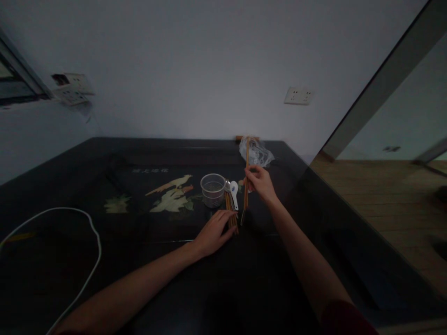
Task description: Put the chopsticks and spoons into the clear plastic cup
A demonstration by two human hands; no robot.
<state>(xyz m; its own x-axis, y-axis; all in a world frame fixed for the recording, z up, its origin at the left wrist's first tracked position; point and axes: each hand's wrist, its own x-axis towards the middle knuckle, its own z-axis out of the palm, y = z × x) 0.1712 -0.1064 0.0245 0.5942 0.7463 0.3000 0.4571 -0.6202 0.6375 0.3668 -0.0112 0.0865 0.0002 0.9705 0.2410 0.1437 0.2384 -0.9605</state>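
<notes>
A pair of wooden chopsticks (pixel 247 160) stands roughly upright, with my right hand (pixel 261 182) pinching it around the middle. At its lower end is a thin pale or shiny piece (pixel 243 217), which I cannot name. My left hand (pixel 215 233) lies low on the table, thumb and fingers around the near end of more chopsticks (pixel 229 203). Beside these rests a white soup spoon (pixel 234 194) with a blue mark in its bowl. Part of a metal spoon (pixel 227 184) shows next to it. Just left stands a round metal container (pixel 213 194) with small holes.
Crumpled clear plastic (pixel 256 153) lies at the back of the black table (pixel 167 279), near a brown wooden object (pixel 239 138) by the wall. A white cable (pixel 93 228) curves across the left side. Bird and flower pictures (pixel 172 197) decorate the tabletop.
</notes>
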